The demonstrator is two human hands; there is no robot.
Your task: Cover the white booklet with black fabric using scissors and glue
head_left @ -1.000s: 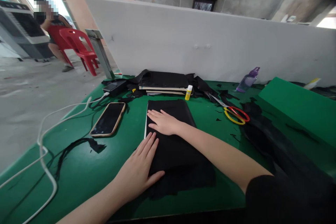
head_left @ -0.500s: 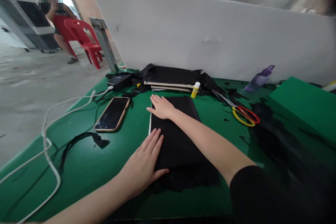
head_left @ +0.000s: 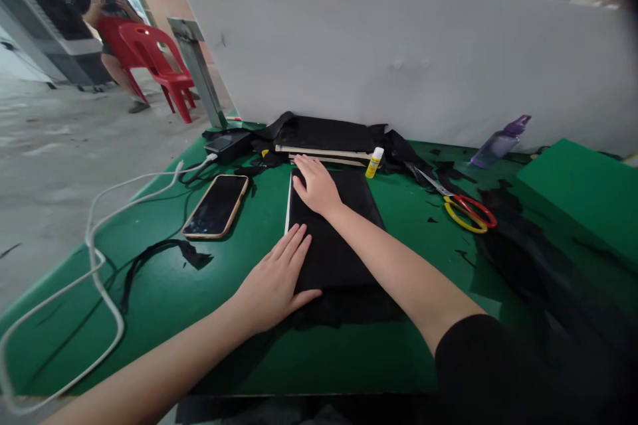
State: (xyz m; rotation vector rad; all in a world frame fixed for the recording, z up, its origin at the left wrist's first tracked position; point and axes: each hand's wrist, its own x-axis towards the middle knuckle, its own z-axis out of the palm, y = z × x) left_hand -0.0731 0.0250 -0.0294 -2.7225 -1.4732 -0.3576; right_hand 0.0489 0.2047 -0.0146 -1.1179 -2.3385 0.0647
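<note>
A flat, black cloth-covered book point(head_left: 343, 252) lies on the green table, a thin white strip showing along its left side. Dark, ragged-edged fabric sticks out past its near edge. My left hand point(head_left: 279, 272) rests on the book's near left side, fingers stretched out and thumb spread. Across the far left part of the cover lies my right hand point(head_left: 316, 187), flat, its fingertips reaching the far edge. Neither hand grips anything. Close behind the book stand a yellow glue stick point(head_left: 374, 163) with a white cap and a stack of black-covered books point(head_left: 329, 134).
To the left are a phone point(head_left: 216, 206), a white cable point(head_left: 107, 292) and a black fabric strip point(head_left: 167, 249). Scissors point(head_left: 461, 206), a purple bottle point(head_left: 498, 145) and black scraps lie right. A white panel point(head_left: 373, 46) borders the back; a person sits beyond the left side.
My right hand has slid a little toward the far edge and right, its thumb closer in. My left hand stays near the same place on the book. The camera's view has tilted down.
</note>
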